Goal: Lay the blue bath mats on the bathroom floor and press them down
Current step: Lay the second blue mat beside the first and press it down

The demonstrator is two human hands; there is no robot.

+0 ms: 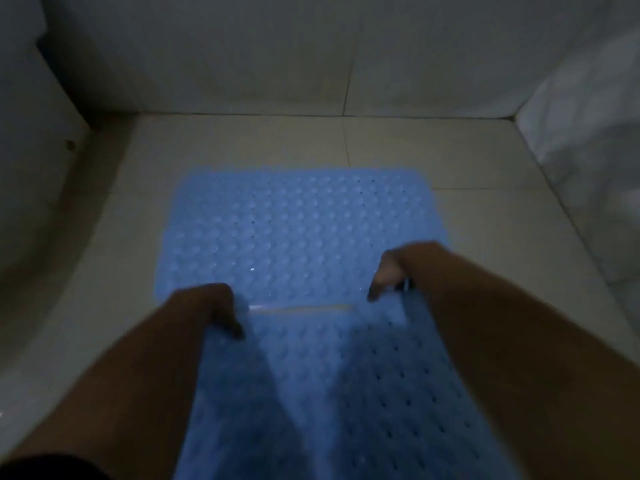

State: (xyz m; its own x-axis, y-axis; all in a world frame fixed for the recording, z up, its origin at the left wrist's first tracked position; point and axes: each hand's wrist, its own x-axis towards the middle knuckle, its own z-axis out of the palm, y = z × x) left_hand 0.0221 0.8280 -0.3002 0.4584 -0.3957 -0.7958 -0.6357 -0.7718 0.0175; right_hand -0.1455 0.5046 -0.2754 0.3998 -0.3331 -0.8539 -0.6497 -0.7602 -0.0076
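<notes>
On the tiled bathroom floor (467, 157), the far mat (298, 230) lies flat near the back wall (242, 64). The near mat (346, 393) is held by its far edge, probably to butt it against the first. The left hand (207, 306) and right hand (398, 268) each curl their fingers over a corner of that edge, gripping it. Motion blur hides the exact finger placement.

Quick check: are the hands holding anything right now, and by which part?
Yes. Both hands grip the near blue mat at its far edge: the left hand at the left corner, the right hand at the right. The far blue mat lies flat, unheld.
</notes>
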